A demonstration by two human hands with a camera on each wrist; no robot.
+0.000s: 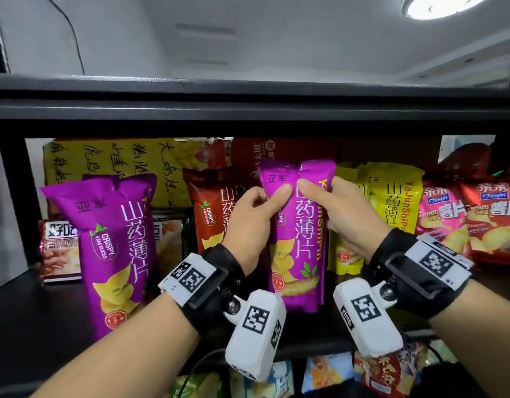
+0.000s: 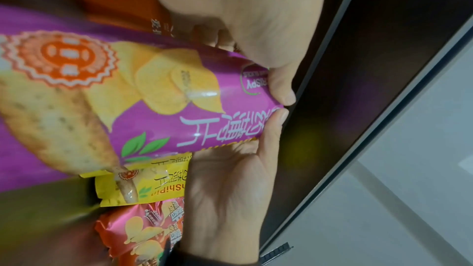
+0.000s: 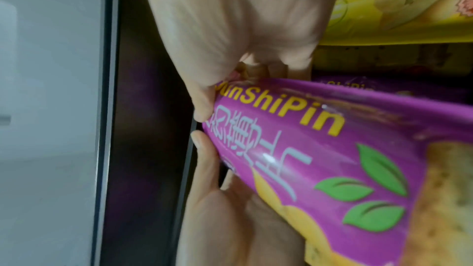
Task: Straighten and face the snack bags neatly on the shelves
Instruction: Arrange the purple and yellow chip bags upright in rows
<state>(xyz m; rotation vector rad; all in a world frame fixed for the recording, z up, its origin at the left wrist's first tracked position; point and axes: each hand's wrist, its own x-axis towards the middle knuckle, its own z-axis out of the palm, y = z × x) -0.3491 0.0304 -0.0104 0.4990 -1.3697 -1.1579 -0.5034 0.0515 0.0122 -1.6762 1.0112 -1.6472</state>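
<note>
A purple yam-chip bag point(image 1: 298, 248) stands upright at the middle of the black shelf point(image 1: 47, 317), label facing me. My left hand point(image 1: 265, 202) grips its upper left side, thumb on the front and fingers behind. My right hand point(image 1: 325, 202) grips the upper right side the same way, and the two thumbs almost meet. The left wrist view shows the purple bag point(image 2: 166, 98) under my left hand's thumb point(image 2: 281, 88). In the right wrist view the bag point(image 3: 332, 159) lies under my right hand's thumb point(image 3: 204, 106). A second purple bag point(image 1: 116, 234) stands to the left.
A brown bag point(image 1: 210, 208) stands behind my left hand and a yellow bag point(image 1: 391, 202) behind my right. Pink and red chip bags point(image 1: 463, 219) fill the right end. A yellow carton point(image 1: 104, 162) backs the row. The upper shelf board point(image 1: 248, 110) hangs close overhead. More bags point(image 1: 377, 372) lie below.
</note>
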